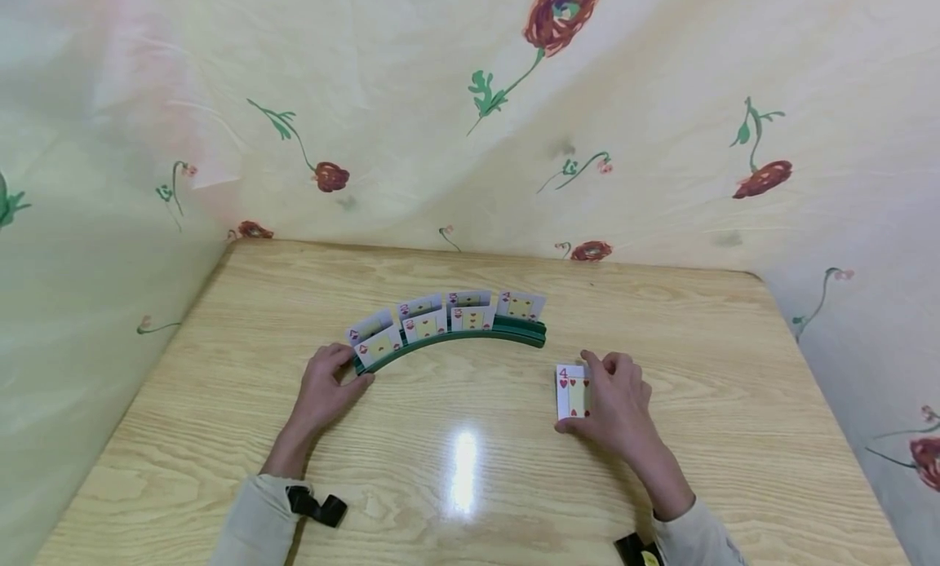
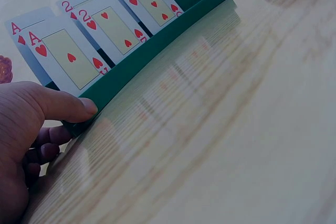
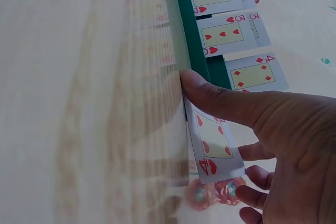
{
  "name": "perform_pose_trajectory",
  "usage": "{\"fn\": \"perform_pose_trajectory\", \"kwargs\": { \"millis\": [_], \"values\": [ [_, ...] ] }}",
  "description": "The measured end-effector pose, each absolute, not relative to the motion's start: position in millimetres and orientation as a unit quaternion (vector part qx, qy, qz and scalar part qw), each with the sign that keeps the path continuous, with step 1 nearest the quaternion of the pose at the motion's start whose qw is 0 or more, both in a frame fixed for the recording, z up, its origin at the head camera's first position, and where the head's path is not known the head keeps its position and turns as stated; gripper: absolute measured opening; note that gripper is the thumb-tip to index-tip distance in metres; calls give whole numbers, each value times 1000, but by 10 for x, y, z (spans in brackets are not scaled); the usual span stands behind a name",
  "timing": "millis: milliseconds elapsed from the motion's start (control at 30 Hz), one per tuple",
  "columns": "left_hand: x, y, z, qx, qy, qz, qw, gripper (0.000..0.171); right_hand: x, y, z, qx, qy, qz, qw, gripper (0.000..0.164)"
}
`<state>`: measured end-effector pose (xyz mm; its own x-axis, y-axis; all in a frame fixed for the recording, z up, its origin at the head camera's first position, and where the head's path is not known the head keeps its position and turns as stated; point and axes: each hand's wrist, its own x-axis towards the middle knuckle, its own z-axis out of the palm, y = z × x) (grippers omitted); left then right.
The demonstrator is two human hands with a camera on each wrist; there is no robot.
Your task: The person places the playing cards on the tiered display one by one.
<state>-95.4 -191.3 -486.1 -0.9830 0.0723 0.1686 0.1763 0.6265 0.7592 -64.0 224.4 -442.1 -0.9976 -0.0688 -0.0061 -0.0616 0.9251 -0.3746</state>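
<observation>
A curved green card holder stands on the table with playing cards in two rows. Its front row shows the ace of hearts, two of hearts and three of hearts. Behind them are diamonds, partly covered; the four of diamonds at the right end has no card before it. My left hand grips the holder's left end, thumb on the front. Right of the holder, my right hand holds the four of hearts between thumb and fingers, its face up; the hand covers its right part.
The wooden table reflects a bright light near its middle. Flowered cloth hangs behind the table and at both sides. Black straps sit at the wrists by the sleeves.
</observation>
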Motion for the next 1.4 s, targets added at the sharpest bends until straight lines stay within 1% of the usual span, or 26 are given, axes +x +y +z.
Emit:
{"fn": "perform_pose_trajectory", "kwargs": {
  "millis": [267, 367, 467, 533, 700, 833, 1033, 1400],
  "values": [
    [-963, -1910, -4883, -72, -901, -422, 71, 35, -663, 2276, -4370, -21, 982, -190, -8, 85],
    [-963, -1907, -4881, -71, -901, -422, 68, 34, -693, 2307, -4320, -12, 984, -175, 7, 77],
    [-965, -1907, -4880, -71, -902, -421, 66, 34, -709, 2346, -4266, -11, 985, -168, 28, 66],
    [-966, -1908, -4876, -72, -902, -420, 67, 34, -704, 2376, -4228, -18, 983, -180, 31, 57],
    [-966, -1914, -4880, -69, -902, -421, 67, 34, -694, 2455, -4158, -66, 971, -228, -4, 33],
    [-964, -1916, -4885, -68, -901, -422, 67, 34, -715, 2489, -4130, -107, 961, -251, -43, 21],
    [-966, -1907, -4887, -71, -902, -421, 69, 34, -752, 2505, -4087, -140, 952, -259, -89, 16],
    [-969, -1909, -4886, -69, -902, -420, 71, 34, -899, 2435, -3854, -166, 938, -262, -152, 16]
  ]
}}
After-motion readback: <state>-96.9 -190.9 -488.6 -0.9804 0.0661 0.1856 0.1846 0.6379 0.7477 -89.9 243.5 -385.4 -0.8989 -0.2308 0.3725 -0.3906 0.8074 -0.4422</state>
